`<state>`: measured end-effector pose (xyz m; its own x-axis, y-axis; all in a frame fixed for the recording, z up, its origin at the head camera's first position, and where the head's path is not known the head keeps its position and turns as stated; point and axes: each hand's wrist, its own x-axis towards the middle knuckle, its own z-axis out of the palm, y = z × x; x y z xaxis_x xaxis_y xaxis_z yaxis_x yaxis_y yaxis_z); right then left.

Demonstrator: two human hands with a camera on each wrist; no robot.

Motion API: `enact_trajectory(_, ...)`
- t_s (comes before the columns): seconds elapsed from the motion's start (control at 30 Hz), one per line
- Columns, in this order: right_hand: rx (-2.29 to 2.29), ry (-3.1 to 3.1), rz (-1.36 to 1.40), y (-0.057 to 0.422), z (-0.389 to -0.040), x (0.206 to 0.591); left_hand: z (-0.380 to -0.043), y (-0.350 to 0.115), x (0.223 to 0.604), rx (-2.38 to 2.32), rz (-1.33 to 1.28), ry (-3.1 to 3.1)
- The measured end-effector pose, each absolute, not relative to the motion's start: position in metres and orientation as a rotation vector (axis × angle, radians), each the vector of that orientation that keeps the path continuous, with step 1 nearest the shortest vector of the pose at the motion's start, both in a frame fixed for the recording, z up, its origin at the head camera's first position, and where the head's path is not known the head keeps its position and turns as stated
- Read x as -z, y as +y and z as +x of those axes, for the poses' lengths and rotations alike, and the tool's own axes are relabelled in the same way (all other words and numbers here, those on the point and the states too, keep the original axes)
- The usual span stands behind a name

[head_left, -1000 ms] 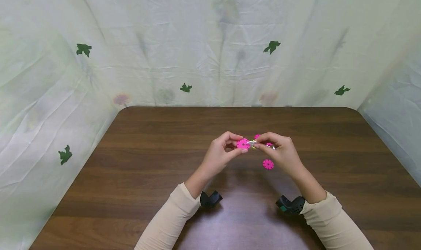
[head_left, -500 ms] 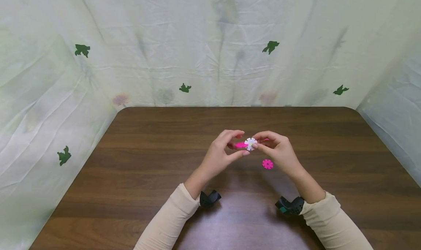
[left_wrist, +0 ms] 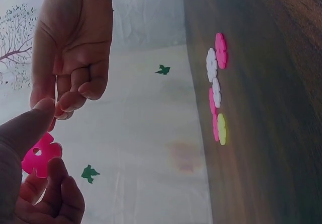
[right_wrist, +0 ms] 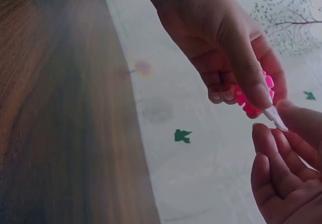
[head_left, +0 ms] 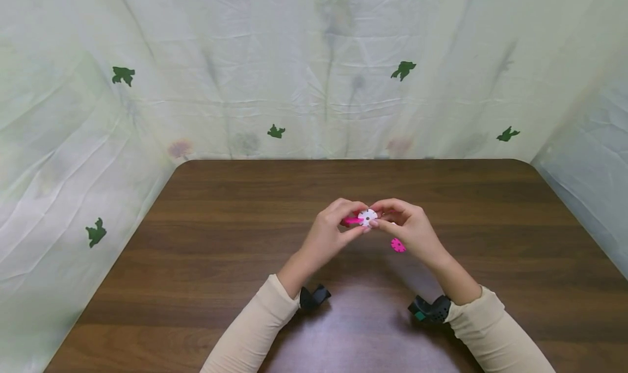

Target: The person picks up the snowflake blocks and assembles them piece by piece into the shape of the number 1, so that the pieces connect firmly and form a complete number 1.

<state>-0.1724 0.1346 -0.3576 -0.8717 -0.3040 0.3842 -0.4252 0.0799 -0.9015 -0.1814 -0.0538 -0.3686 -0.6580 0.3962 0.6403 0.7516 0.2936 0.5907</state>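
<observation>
My left hand (head_left: 327, 228) holds a pink notched flower disc (head_left: 352, 220), seen nearly edge-on in the head view. A white notched disc (head_left: 367, 217) meets it at an angle, its face turned up to the head camera. My right hand (head_left: 411, 227) pinches the white disc at its right edge, between thumb and finger. In the left wrist view the pink disc (left_wrist: 42, 158) shows its centre hole by my left fingers. The right wrist view has the white disc (right_wrist: 274, 117) edge-on between both hands. How deeply the discs interlock is hidden.
A loose pink disc (head_left: 398, 245) lies on the brown wooden table (head_left: 245, 242), below my right hand. Behind that hand, other pieces are mostly hidden; the left wrist view shows white (left_wrist: 212, 65) and yellow discs (left_wrist: 222, 129). A patterned cloth (head_left: 304, 78) hangs beyond the table.
The held discs have turned: the pink one went from face-on to edge-on, the white one from edge-on to face-up. My fingertips have come closer together, with the right hand shifting slightly left.
</observation>
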Motion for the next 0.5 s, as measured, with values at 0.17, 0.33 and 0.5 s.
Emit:
enact_trajectory(0.17, -1.833, -2.264, 0.799, 0.134, -0.165, 0.342, -0.182, -0.056, 0.368, 1.304, -0.998, -2.196)
enact_trajectory(0.33, -1.733, -2.304, 0.793, 0.137, -0.161, 0.333, -0.182, -0.058, 0.367, 1.298, -0.974, -2.205)
enact_trajectory(0.5, -1.634, -2.388, 0.752, 0.146, -0.158, 0.334, -0.183, -0.060, 0.365, 1.293, -0.967, -2.203)
